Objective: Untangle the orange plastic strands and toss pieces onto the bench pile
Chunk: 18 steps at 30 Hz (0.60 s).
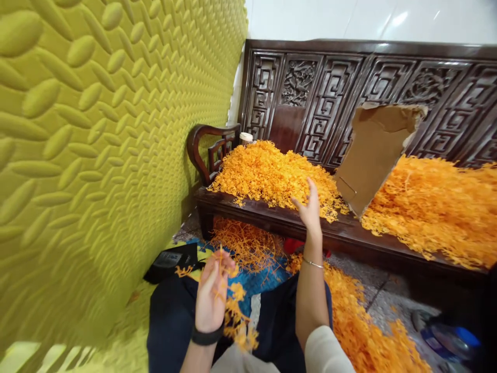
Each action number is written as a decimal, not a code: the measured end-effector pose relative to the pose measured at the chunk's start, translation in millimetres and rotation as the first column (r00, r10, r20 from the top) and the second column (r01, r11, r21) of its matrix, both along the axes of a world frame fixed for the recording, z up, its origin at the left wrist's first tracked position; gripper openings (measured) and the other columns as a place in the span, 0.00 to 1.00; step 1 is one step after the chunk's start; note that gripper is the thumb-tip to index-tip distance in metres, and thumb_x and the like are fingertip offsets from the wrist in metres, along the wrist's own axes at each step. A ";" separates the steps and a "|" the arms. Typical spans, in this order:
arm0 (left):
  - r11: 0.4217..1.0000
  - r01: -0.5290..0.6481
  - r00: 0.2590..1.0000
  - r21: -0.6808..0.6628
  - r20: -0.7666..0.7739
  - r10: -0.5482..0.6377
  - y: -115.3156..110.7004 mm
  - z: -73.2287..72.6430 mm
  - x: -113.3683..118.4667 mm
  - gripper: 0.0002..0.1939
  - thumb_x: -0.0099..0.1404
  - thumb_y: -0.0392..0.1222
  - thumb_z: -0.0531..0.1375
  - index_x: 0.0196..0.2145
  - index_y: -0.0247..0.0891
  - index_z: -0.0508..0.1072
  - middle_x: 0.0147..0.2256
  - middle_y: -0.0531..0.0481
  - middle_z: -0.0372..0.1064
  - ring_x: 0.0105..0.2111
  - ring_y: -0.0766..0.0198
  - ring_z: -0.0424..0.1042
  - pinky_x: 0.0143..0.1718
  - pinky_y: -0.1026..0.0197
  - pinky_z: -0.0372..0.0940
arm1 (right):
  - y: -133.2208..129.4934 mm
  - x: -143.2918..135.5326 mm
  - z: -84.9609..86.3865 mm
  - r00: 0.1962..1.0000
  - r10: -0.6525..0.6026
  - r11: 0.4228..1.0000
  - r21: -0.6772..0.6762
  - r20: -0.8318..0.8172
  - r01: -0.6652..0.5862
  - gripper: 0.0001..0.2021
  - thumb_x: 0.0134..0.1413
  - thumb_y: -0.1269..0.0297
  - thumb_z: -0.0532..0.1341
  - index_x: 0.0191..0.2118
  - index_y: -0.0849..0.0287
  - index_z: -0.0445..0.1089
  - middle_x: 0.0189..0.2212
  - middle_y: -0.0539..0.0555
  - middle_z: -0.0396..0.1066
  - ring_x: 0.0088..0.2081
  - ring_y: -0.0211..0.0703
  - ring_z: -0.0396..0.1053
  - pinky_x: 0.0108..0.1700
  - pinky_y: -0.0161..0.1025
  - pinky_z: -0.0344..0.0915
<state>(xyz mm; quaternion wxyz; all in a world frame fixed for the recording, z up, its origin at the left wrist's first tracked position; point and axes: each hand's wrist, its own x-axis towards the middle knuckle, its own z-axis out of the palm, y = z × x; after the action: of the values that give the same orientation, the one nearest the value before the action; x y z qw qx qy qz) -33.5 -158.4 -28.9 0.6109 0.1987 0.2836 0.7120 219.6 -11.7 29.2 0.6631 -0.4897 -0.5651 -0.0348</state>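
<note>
Now L hand (212, 298) loosely closed on orange sprigs (237, 295), some dangling; R hand (309, 210) open nr pile (272, 173).

Branching orange strands (236, 292), probably plastic though blurred, dangle from the left hand (210, 300); a loose orange heap (267, 173) lies on the dark surface (267, 211).

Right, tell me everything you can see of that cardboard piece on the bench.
The cardboard piece is flat, plain brown, roughly four-sided, with ragged top and right edges and a short curved mark low down. It stands tilted on the dark bench, flanked by orange piles meeting its sides. The right hand is apart from it; backrest contact is unclear.
</note>
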 end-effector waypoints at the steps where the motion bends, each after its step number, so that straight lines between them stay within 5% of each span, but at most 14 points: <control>1: 1.000 0.002 1.000 0.007 0.031 -0.002 3.8 2.1 4.4 0.14 0.49 0.44 0.69 0.35 0.39 0.78 0.37 0.49 0.73 0.35 0.63 0.72 0.41 0.61 0.67 | 4.9 -3.6 -8.1 0.998 0.068 0.994 -0.086 0.010 -0.067 0.21 0.44 0.57 0.65 0.44 0.61 0.69 0.49 0.61 0.66 0.54 0.49 0.62 0.56 0.48 0.58; 3: 1.000 -0.002 0.999 0.026 0.051 0.000 10.3 6.5 11.3 0.14 0.51 0.43 0.68 0.37 0.39 0.78 0.41 0.47 0.73 0.39 0.60 0.72 0.45 0.59 0.65 | 0.7 -17.4 -24.9 0.974 0.219 0.940 -0.254 -0.057 -0.226 0.20 0.44 0.57 0.65 0.43 0.61 0.71 0.51 0.62 0.67 0.55 0.51 0.61 0.60 0.51 0.52; 5: 0.998 -0.009 0.999 0.059 0.032 0.007 14.5 9.7 15.6 0.14 0.54 0.42 0.66 0.39 0.39 0.77 0.42 0.46 0.73 0.43 0.59 0.72 0.48 0.58 0.64 | -18.3 -39.1 -36.5 0.919 0.352 0.852 -0.345 -0.179 -0.394 0.16 0.49 0.55 0.62 0.40 0.61 0.72 0.47 0.62 0.70 0.52 0.51 0.65 0.56 0.51 0.57; 8: 0.993 -0.035 0.999 0.117 -0.003 0.036 16.6 9.7 18.1 0.14 0.56 0.41 0.64 0.41 0.39 0.76 0.43 0.46 0.73 0.46 0.58 0.71 0.50 0.58 0.62 | -57.2 -75.2 -39.2 0.753 0.549 0.648 -0.385 -0.361 -0.657 0.17 0.56 0.53 0.55 0.37 0.62 0.74 0.35 0.59 0.75 0.38 0.45 0.72 0.43 0.44 0.68; 11: 0.992 -0.028 0.999 0.124 -0.039 0.033 15.2 5.5 17.8 0.14 0.56 0.40 0.65 0.42 0.39 0.75 0.43 0.46 0.74 0.47 0.58 0.71 0.51 0.58 0.62 | -88.2 -100.7 -34.4 0.604 0.625 0.458 -0.394 -0.495 -0.797 0.17 0.53 0.52 0.58 0.34 0.62 0.74 0.24 0.53 0.73 0.26 0.39 0.71 0.33 0.37 0.68; 13: 0.995 -0.017 0.997 0.099 -0.072 0.025 13.3 3.2 16.9 0.14 0.55 0.40 0.65 0.41 0.39 0.75 0.43 0.46 0.74 0.46 0.57 0.71 0.50 0.57 0.62 | -100.1 -108.8 -33.6 0.570 0.629 0.382 -0.428 -0.529 -0.819 0.14 0.47 0.54 0.64 0.32 0.62 0.73 0.22 0.51 0.72 0.23 0.37 0.69 0.29 0.35 0.67; 15: 0.997 -0.017 0.995 0.071 -0.095 0.024 11.5 2.2 16.1 0.14 0.55 0.41 0.66 0.40 0.39 0.75 0.42 0.45 0.74 0.45 0.56 0.72 0.48 0.56 0.64 | -106.2 -111.4 -35.4 0.565 0.621 0.356 -0.448 -0.542 -0.820 0.13 0.43 0.57 0.67 0.31 0.62 0.72 0.24 0.51 0.72 0.23 0.37 0.69 0.28 0.35 0.67; 18: 0.998 -0.015 0.998 0.054 -0.064 0.018 9.6 1.8 16.2 0.13 0.52 0.42 0.67 0.37 0.38 0.75 0.37 0.48 0.75 0.36 0.62 0.74 0.42 0.61 0.66 | -110.6 -110.8 -39.9 0.595 0.596 0.425 -0.417 -0.539 -0.803 0.10 0.44 0.59 0.66 0.29 0.61 0.71 0.24 0.51 0.72 0.25 0.37 0.69 0.30 0.34 0.66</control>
<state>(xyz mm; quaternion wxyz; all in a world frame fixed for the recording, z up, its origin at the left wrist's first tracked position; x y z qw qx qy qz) -17.3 -148.8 -27.1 0.5900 0.2355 0.2858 0.7175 108.8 -122.3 -10.7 0.4912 -0.3928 -0.5829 0.5144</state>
